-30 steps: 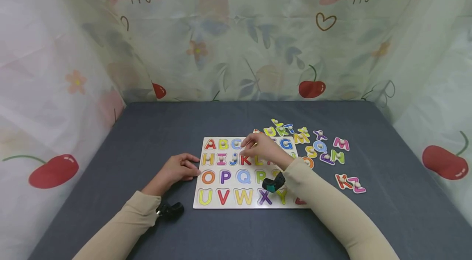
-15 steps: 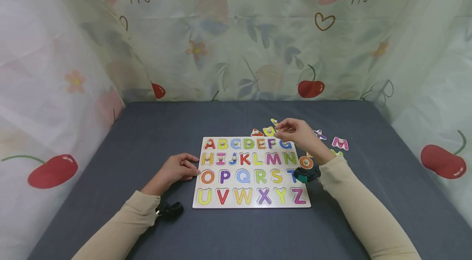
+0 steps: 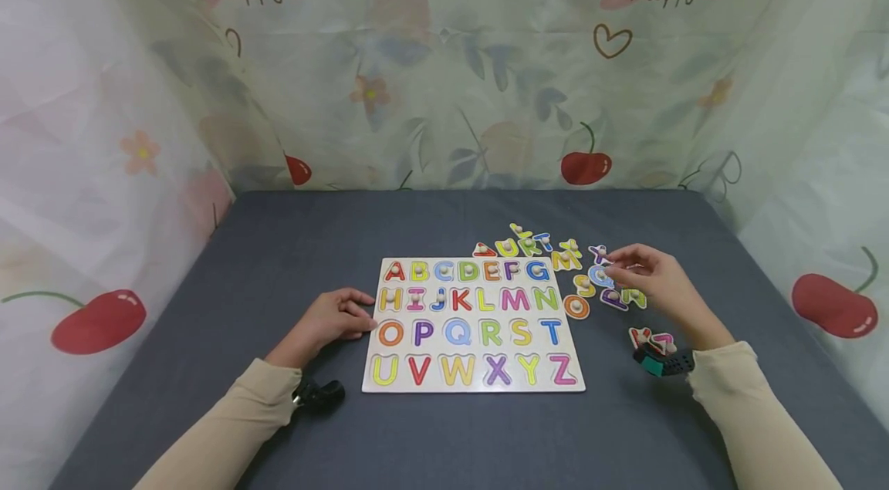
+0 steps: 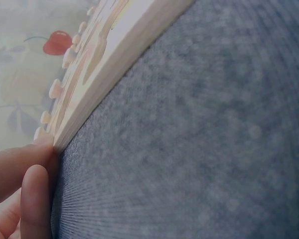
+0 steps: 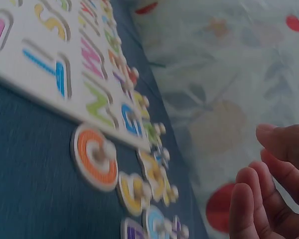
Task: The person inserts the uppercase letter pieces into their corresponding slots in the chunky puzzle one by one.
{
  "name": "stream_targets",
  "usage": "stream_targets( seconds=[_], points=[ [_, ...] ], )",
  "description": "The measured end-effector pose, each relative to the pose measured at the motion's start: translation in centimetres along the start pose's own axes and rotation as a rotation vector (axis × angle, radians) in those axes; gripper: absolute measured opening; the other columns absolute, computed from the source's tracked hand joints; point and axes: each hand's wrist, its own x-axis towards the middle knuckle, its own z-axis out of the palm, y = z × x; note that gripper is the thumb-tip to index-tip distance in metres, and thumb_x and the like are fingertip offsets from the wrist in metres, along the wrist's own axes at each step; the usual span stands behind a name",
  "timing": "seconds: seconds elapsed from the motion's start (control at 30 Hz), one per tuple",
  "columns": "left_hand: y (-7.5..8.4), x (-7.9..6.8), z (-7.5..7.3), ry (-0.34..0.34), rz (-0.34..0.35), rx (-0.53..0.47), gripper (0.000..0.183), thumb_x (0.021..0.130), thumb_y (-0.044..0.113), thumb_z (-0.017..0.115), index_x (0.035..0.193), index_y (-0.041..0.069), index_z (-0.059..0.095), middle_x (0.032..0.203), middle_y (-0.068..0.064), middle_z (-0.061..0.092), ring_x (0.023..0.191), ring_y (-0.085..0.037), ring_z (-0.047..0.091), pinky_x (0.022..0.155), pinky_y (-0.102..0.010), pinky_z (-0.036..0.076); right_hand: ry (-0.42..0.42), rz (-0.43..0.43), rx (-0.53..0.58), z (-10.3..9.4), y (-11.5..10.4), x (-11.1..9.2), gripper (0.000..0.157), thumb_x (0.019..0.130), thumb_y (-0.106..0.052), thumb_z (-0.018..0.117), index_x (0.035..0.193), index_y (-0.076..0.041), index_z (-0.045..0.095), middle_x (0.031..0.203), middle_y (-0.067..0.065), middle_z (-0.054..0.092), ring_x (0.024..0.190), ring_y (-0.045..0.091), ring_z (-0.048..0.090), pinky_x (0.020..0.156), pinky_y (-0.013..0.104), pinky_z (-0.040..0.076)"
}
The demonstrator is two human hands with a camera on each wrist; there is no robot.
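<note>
The white alphabet puzzle board lies flat on the table, with knobbed letter pieces in its upper slots and printed letters in bare recesses lower down. My left hand rests at the board's left edge, its fingertips touching the side, as the left wrist view also shows. Over the loose letters at the right hovers my right hand, holding nothing; a gap shows between thumb and fingers in the right wrist view. Nearest to it are a blue Q piece, a purple X piece and a green N piece, partly covered.
An orange O piece and a yellow S piece lie beside the board. Several more letters sit behind its top right corner, including a yellow U piece. A red K piece lies near the right wrist. A patterned curtain surrounds the table.
My right hand has moved right, from over the board's upper rows across to the loose letters, uncovering the board's letters. The left hand has stayed at the board's edge.
</note>
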Motion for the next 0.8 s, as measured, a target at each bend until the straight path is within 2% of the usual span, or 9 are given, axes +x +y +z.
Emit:
stream_targets(
  seconds=[0.13, 0.23, 0.4, 0.6, 0.8],
  points=[
    [0.1, -0.1, -0.1, 0.009, -0.008, 0.001, 0.047, 0.077, 0.011, 0.081, 0.118, 0.002, 0.061, 0.082, -0.004, 0.069, 0.069, -0.011, 0.064, 0.063, -0.024, 0.055, 0.012, 0.005, 0.008, -1.5, 2.0, -1.7, 0.048, 0.093, -0.034, 0.065, 0.123, 0.002, 0.054, 0.1, -0.01, 0.061, 0.087, 0.013, 0.066, 0.077, 0.028, 0.056],
    [0.1, -0.1, -0.1, 0.012, -0.011, -0.001, 0.047, 0.077, 0.011, 0.081, 0.118, 0.002, 0.061, 0.082, -0.004, 0.069, 0.07, -0.011, 0.064, 0.063, -0.024, 0.055, -0.012, 0.001, 0.004, -2.2, 3.1, -2.9, 0.047, 0.093, -0.03, 0.065, 0.123, 0.005, 0.053, 0.097, -0.015, 0.063, 0.085, 0.009, 0.066, 0.074, 0.026, 0.056],
    [0.1, -0.1, 0.0, 0.01, -0.014, -0.004, 0.047, 0.078, 0.012, 0.081, 0.119, 0.002, 0.061, 0.082, -0.004, 0.069, 0.07, -0.011, 0.064, 0.063, -0.024, 0.055, -0.083, 0.012, -0.051, -2.7, 4.5, -4.6, 0.046, 0.093, -0.026, 0.066, 0.124, 0.006, 0.055, 0.097, -0.009, 0.068, 0.084, 0.004, 0.066, 0.07, 0.027, 0.055],
    [0.0, 0.0, 0.0, 0.006, -0.011, -0.006, 0.047, 0.078, 0.012, 0.081, 0.119, 0.002, 0.061, 0.082, -0.004, 0.069, 0.069, -0.01, 0.063, 0.062, -0.024, 0.055, -0.157, 0.061, -0.088, -2.5, 5.4, -5.5, 0.047, 0.09, -0.026, 0.069, 0.125, 0.004, 0.058, 0.098, 0.006, 0.068, 0.073, 0.009, 0.063, 0.063, 0.027, 0.053],
    [-0.1, 0.0, 0.1, 0.005, -0.007, -0.004, 0.047, 0.078, 0.012, 0.081, 0.119, 0.002, 0.061, 0.082, -0.004, 0.068, 0.069, -0.011, 0.063, 0.063, -0.024, 0.055, -0.218, 0.059, -0.088, -2.1, 5.8, -5.6, 0.045, 0.088, -0.021, 0.072, 0.122, 0.006, 0.06, 0.097, 0.006, 0.066, 0.07, 0.007, 0.061, 0.061, 0.025, 0.053]
  ],
)
